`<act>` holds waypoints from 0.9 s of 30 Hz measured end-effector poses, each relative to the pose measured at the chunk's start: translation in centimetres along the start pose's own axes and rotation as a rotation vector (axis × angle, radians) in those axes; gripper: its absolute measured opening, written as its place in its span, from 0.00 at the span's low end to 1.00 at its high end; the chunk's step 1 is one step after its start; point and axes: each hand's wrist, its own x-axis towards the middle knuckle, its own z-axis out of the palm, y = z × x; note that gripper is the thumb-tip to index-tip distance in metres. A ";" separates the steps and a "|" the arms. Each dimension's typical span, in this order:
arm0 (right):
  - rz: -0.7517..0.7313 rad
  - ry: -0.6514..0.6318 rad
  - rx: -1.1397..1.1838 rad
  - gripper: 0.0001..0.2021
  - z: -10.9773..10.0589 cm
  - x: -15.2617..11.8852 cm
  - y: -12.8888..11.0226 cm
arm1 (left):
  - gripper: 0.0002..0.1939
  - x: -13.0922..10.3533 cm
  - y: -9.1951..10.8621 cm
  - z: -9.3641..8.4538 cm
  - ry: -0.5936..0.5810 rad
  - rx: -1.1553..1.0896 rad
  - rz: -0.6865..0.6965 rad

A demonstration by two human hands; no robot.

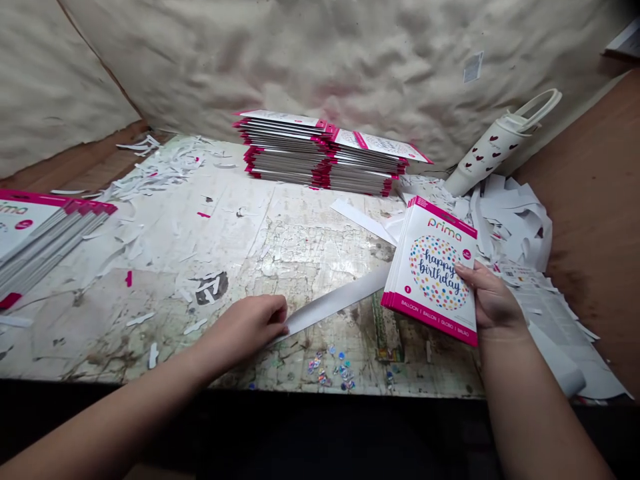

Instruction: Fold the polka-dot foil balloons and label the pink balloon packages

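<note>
In my right hand (493, 300) is a small stack of balloon packets (435, 273), white with pink bands and a dotted "happy birthday" circle. The thumb lies over the front packet; the other fingers are hidden behind. My left hand (263, 320) pinches the near end of a long white paper strip (340, 300). That strip slants up to the right, its far end reaching the lower left edge of the packets. A second white strip (363, 220) lies behind them on the table.
Two tall piles of packets (285, 150) stand side by side at the back. More packets (50, 233) lie at the left. A white tumbler with hearts (493, 147) leans at the back right, near heaped paper strips (520, 213). Shiny confetti (335, 370) lies by the front edge.
</note>
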 end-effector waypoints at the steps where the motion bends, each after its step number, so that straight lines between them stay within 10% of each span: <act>1: 0.001 0.004 0.001 0.19 -0.1 -0.1 0.0 | 0.07 0.4 0.0 -0.4 -0.014 -0.027 -0.026; 7: 0.037 -0.057 0.015 0.18 1.6 -0.4 -0.6 | 0.10 6.0 -0.7 -4.2 -0.038 -0.051 -0.003; 13: 0.220 -0.449 0.029 0.18 10.3 0.8 0.5 | 0.12 9.7 -1.4 -5.3 -0.071 -0.014 -0.003; 18: 0.236 -0.344 -0.238 0.11 15.4 3.5 4.2 | 0.12 8.9 -1.5 -5.8 -0.021 0.087 0.002; 23: 0.025 -0.217 -0.559 0.24 12.0 3.9 1.9 | 0.16 7.3 0.2 -7.3 0.401 0.219 0.161; 27: -0.249 0.131 -1.070 0.13 3.0 3.5 -4.2 | 0.16 6.6 3.7 -6.6 0.294 -0.046 0.236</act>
